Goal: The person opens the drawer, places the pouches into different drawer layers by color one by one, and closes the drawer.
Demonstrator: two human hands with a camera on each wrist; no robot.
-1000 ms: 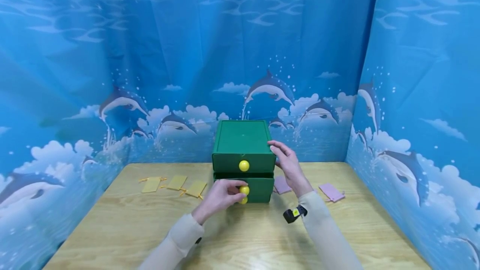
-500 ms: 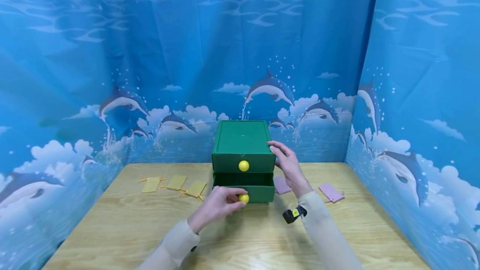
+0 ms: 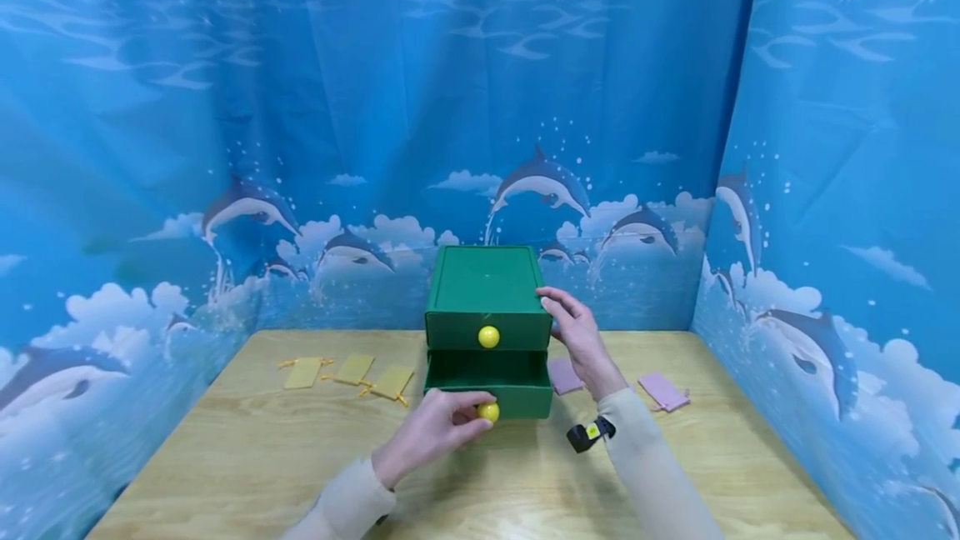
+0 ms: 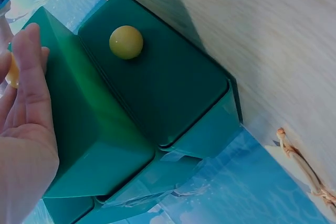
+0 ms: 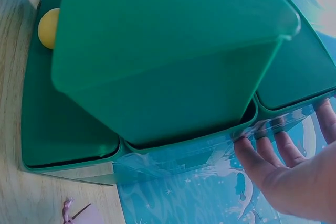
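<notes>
A green drawer cabinet [image 3: 487, 277] stands on the table. Its middle drawer [image 3: 525, 403] is pulled out toward me, and the visible part of its inside looks bare. My left hand [image 3: 429, 433] pinches that drawer's round yellow knob [image 3: 489, 412] between thumb and fingers. Against the cabinet's right side rest the fingertips of my right hand [image 3: 577, 338], fingers spread. The top drawer [image 3: 453, 330] is closed, with its own yellow knob [image 3: 489, 337]. A closed bottom drawer [image 4: 163, 77], hidden in the head view, shows in the left wrist view.
Left of the cabinet lie three yellow drawstring pouches, the nearest pouch [image 3: 393, 382] close to it. To the right are two pink pouches: one pouch [image 3: 564, 375] beside the cabinet, another pouch [image 3: 663, 391] farther right. A dolphin-print curtain [image 3: 360, 148] surrounds the wooden table [image 3: 247, 440].
The middle drawer has slid out toward me, its knob moving with my left hand. The gap above its front has widened. My right hand has stayed at the cabinet's side.
</notes>
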